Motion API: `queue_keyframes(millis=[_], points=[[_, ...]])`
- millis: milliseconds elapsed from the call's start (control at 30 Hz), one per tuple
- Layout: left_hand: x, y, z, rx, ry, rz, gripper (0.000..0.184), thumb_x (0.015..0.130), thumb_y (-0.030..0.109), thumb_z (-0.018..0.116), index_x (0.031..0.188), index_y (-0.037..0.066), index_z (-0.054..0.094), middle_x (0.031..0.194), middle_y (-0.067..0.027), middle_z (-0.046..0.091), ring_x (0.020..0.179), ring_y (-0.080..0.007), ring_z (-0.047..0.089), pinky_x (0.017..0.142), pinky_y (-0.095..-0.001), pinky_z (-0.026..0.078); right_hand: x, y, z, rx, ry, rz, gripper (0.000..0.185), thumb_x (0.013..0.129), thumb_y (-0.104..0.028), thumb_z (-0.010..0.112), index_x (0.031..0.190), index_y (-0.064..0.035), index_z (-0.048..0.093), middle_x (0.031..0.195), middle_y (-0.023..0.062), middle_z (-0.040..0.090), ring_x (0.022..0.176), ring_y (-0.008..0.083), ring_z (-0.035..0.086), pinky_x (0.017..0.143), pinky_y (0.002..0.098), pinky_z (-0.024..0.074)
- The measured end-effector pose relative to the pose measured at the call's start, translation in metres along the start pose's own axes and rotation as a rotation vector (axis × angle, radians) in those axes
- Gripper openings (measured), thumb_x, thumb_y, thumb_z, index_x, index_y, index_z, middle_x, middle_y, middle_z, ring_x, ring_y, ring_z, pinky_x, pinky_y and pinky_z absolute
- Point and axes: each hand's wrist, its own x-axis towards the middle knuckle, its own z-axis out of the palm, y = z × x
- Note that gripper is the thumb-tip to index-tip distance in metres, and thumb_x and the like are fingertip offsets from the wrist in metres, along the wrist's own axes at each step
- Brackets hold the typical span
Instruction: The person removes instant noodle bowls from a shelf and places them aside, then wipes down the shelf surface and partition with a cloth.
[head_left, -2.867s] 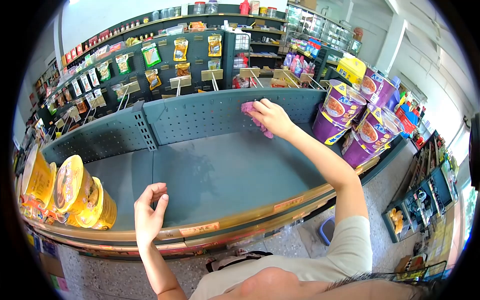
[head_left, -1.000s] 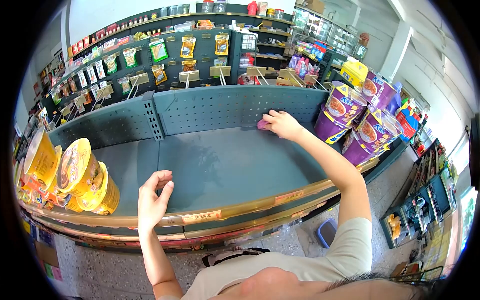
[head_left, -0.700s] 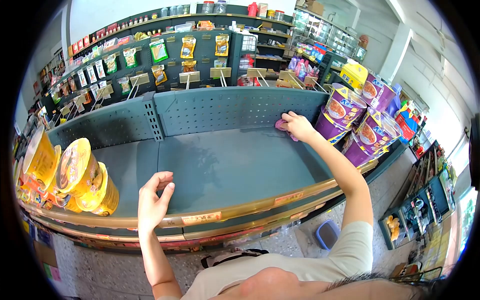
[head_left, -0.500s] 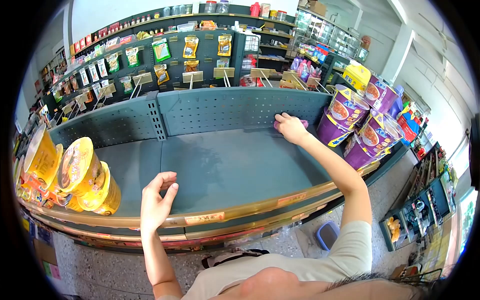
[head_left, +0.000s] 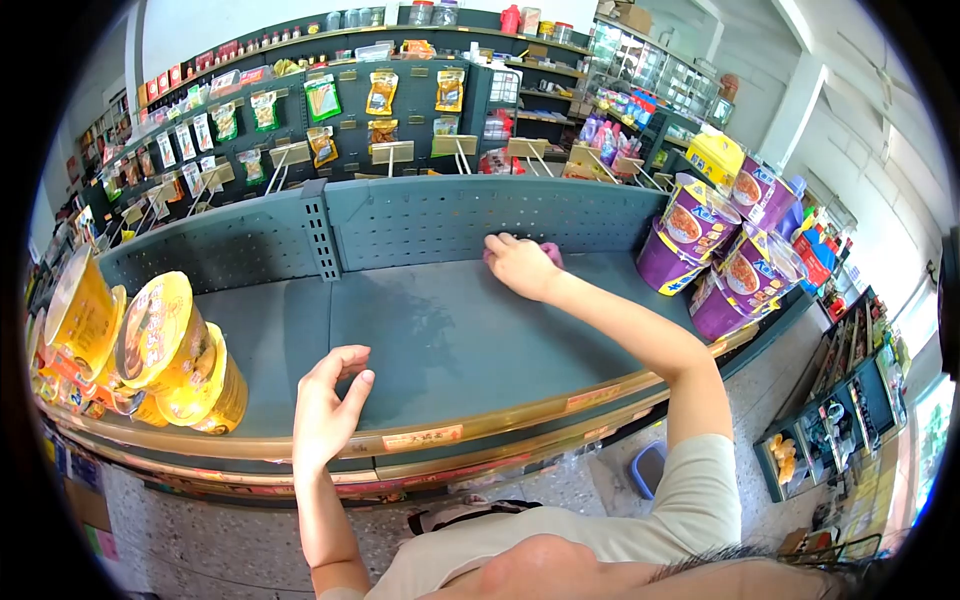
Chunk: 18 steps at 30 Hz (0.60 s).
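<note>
My right hand [head_left: 522,266] grips a crumpled purple cloth [head_left: 552,254] at the back of the grey shelf [head_left: 430,345], close to the foot of the perforated back panel [head_left: 430,222]. Part of the cloth is covered by the fingers. Over the shelf's front edge, my left hand [head_left: 330,405] is held with its thumb apart from the fingers and nothing in it. Damp-looking streaks mark the shelf surface between the two hands.
Yellow noodle tubs [head_left: 160,335] are stacked at the shelf's left end. Purple noodle tubs [head_left: 690,225] stand stacked at the right end. A gold price rail [head_left: 520,418] runs along the front. A blue bin [head_left: 650,468] sits on the floor. Packets [head_left: 380,92] hang behind the panel.
My right hand has slid left along the back of the shelf with the cloth, away from the purple tubs. The left hand appears slightly further right.
</note>
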Motion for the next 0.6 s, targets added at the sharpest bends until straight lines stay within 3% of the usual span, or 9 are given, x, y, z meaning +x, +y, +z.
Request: queue_keyframes(millis=[167,300,600], points=[[-0.001,-0.002,-0.002,-0.002,-0.002,0.035,0.026,0.089,0.005,0.065,0.113,-0.004,0.063,0.105,-0.0189,0.07,0.099,-0.0269,0.069,0.088,-0.0354,0.053,0.045,-0.032,-0.003,0.003,0.107,-0.076,0.013,0.084,-0.011,0.059,0.078,-0.0009,0.064,0.094,0.0073,0.053,0.09,0.0208,0.056,0.066,0.0322,0.0545],[-0.002,-0.005,-0.003,-0.001,-0.003,0.064,0.026,0.089,0.007,0.066,0.113,-0.003,0.063,0.106,-0.0181,0.069,0.098,-0.0278,0.068,0.088,-0.0354,0.052,0.077,-0.054,0.001,0.002,0.194,-0.143,0.01,0.074,-0.013,0.063,0.069,-0.0045,0.066,0.094,0.0072,0.054,0.092,0.0218,0.057,0.063,0.0318,0.0548],[-0.003,-0.006,-0.004,0.03,0.013,0.076,0.024,0.09,0.005,0.065,0.112,-0.004,0.063,0.105,-0.0166,0.07,0.097,-0.0249,0.069,0.088,-0.0341,0.053,0.139,-0.098,-0.007,0.05,0.324,-0.268,0.012,0.078,-0.014,0.062,0.073,-0.004,0.068,0.094,0.0057,0.054,0.092,0.0205,0.056,0.068,0.03,0.0537]])
